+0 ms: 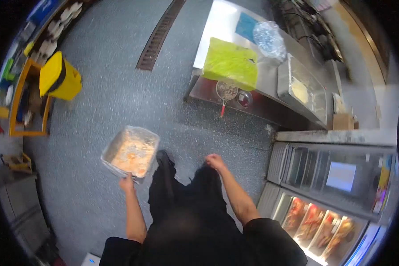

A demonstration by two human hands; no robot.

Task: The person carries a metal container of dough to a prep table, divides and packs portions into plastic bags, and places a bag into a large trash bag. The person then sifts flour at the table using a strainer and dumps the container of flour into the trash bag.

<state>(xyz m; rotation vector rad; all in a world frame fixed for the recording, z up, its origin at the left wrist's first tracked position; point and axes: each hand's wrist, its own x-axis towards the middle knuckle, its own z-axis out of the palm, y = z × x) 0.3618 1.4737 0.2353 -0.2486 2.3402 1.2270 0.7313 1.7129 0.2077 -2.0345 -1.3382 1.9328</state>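
Note:
My left hand (127, 181) grips the near rim of a clear plastic tub (151, 141), which hangs low over the floor at my left side. Inside the tub lies a pale orange, powdery or crumbly substance (131, 155) that I cannot name. My right hand (215, 161) hangs in front of my right thigh, its fingers curled together. Whether anything small is inside those fingers cannot be made out. It touches neither the tub nor the counter.
Ahead on the right stands a steel counter (264, 73) with a lime-green cloth or bag (230, 64) and a tray (321, 93). A red-handled strainer (226, 91) sits below. A glass-door fridge (328, 173) is right; a yellow bin (62, 80) stands left.

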